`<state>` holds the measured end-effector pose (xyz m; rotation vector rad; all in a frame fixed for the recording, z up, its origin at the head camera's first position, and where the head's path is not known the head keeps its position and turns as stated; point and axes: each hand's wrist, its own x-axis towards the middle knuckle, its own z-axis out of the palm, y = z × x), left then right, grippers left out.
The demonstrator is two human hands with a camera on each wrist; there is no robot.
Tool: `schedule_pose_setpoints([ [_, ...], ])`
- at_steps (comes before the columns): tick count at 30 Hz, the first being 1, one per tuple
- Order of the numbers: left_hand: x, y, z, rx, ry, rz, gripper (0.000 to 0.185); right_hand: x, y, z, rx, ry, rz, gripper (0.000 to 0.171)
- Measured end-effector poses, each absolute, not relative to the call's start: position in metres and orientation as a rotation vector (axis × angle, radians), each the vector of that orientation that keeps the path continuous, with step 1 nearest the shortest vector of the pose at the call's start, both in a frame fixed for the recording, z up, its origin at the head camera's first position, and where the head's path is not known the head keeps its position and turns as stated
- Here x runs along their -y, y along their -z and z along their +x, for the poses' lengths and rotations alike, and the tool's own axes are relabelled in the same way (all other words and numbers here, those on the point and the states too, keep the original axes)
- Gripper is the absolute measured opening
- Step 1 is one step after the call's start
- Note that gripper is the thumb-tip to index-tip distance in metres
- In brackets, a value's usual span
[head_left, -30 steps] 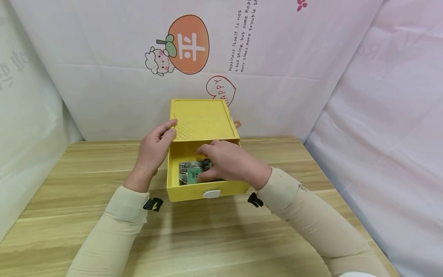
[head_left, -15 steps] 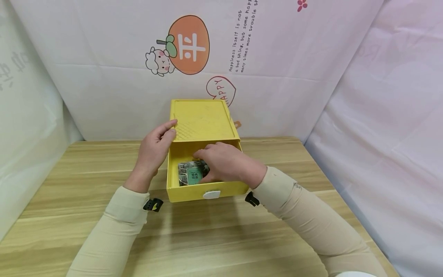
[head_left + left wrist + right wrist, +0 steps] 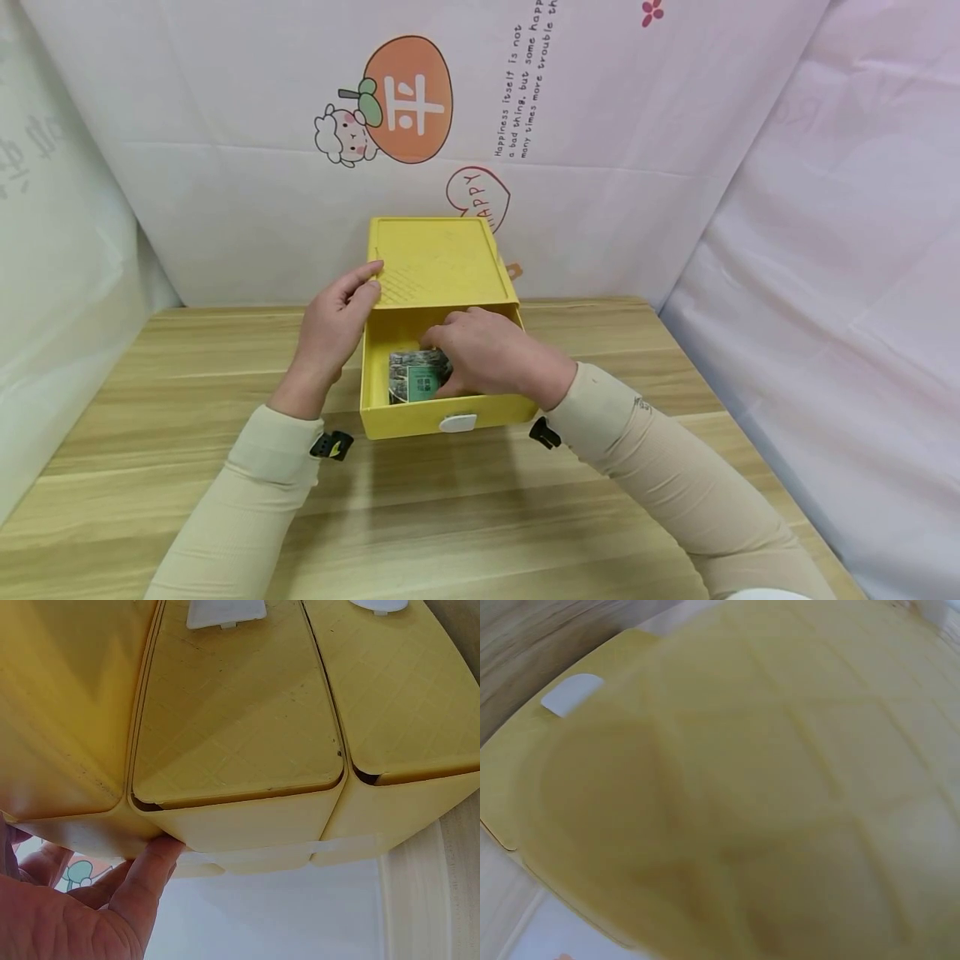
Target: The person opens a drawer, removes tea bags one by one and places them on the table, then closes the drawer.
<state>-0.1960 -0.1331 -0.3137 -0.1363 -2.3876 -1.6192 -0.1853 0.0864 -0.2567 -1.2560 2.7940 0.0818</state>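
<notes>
One green-printed packet (image 3: 417, 381), yellow drawer (image 3: 442, 414).

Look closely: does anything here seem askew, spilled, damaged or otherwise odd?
Nothing stands out. The yellow box sits square on the table, its drawer pulled out, with a packet lying inside under the right hand.

A light wooden counter (image 3: 465, 517) with long plank grain fills the foreground. Behind it hangs a white backdrop sheet (image 3: 225, 192) printed with an orange fruit cartoon (image 3: 408, 98) beside a small sheep figure (image 3: 341, 133), lines of small slanted text (image 3: 525, 83) and a red speech bubble (image 3: 477, 193). A pale pinkish sheet (image 3: 840, 275) drapes down the right side.
</notes>
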Motion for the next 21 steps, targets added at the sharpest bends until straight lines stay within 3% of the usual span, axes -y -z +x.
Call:
schedule_pose_setpoints([
  [21, 0.131, 0.313, -0.195, 2.389, 1.614, -0.126, 0.051, -0.097, 0.255, -0.19, -2.665, 0.27, -1.172, 0.053],
])
